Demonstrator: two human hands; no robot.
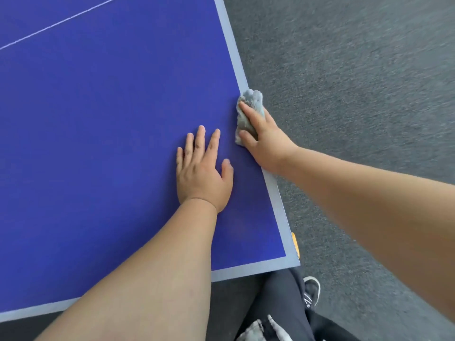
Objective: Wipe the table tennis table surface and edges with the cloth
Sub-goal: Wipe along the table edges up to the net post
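The blue table tennis table (103, 124) fills the left of the head view, with a pale grey border line along its right and near edges. My right hand (263, 136) grips a crumpled grey-blue cloth (252, 99) over the table's right edge, thumb and forefinger on top, the other fingers hidden over the side. My left hand (203, 168) lies flat on the blue surface just left of it, fingers straight and spread, holding nothing.
Grey carpet (357, 82) lies to the right of the table. The table's near right corner (294, 259) has an orange fitting (295, 244) beside it. My dark trousers and one dark shoe (312, 290) stand by that corner. A thin white centre line (59, 22) crosses the far surface.
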